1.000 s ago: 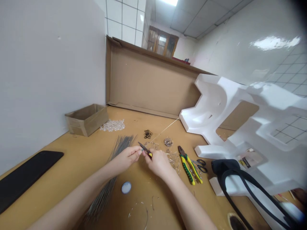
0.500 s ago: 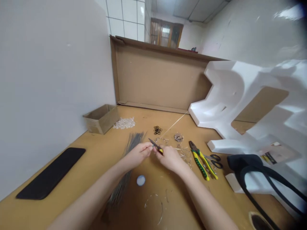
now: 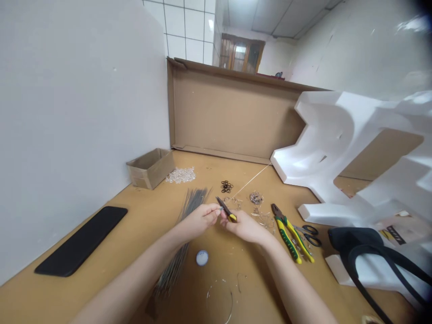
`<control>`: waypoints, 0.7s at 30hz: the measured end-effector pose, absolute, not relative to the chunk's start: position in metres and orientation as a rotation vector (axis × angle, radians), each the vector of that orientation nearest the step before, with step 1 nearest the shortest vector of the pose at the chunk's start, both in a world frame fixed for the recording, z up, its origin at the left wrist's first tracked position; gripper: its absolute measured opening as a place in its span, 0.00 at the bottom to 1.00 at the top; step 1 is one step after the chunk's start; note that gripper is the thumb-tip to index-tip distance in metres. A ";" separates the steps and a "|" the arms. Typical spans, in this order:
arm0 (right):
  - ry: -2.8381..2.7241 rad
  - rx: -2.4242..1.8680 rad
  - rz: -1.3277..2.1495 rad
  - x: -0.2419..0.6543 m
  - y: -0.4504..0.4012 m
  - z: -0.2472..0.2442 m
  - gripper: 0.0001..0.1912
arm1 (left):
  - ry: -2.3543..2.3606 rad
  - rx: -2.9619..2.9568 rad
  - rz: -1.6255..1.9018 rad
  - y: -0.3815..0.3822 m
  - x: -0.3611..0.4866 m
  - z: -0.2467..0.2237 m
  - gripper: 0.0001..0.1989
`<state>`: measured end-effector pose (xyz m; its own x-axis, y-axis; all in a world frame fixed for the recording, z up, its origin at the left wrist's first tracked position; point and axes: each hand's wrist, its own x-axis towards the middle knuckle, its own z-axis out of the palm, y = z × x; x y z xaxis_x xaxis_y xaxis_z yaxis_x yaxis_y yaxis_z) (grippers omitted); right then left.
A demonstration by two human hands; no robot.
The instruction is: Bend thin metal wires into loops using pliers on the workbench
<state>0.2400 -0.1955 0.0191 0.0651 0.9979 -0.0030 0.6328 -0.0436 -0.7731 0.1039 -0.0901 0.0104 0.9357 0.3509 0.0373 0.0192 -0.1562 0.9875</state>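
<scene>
My right hand (image 3: 245, 226) is closed around a small pair of pliers (image 3: 225, 207) with dark, narrow jaws and yellow-and-black grips. The jaws point up and to the left, close above my left fingertips. My left hand (image 3: 207, 217) pinches a tiny bluish piece (image 3: 221, 209) beside the pliers; its kind is too small to make out. Under and behind my left forearm lies a bundle of thin grey wires (image 3: 178, 256). Just beyond the hands are a small heap of black rings (image 3: 227, 186) and some thin bent wire pieces (image 3: 265, 220).
Large green-and-yellow pliers (image 3: 286, 231) and black-handled scissors (image 3: 312, 235) lie at right, before white foam (image 3: 286, 166). A small cardboard box (image 3: 148, 173), clear beads (image 3: 181, 175) and a black pad (image 3: 83, 240) are left. A white round cap (image 3: 202, 258) sits near me.
The whole view has shifted, so things appear slightly farther right. The pliers are turned a little more upright in my right hand. Both hands stay together at the same spot.
</scene>
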 end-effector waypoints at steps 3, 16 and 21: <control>-1.625 -1.695 0.829 0.242 -0.195 0.020 0.08 | 0.281 1.674 0.299 -0.091 0.103 0.014 0.18; -1.671 -1.835 0.750 0.244 -0.197 0.021 0.08 | 0.242 1.713 0.308 -0.090 0.102 0.010 0.18; -1.630 -2.064 0.459 0.236 -0.197 0.017 0.17 | 0.281 1.781 0.327 -0.089 0.101 0.010 0.19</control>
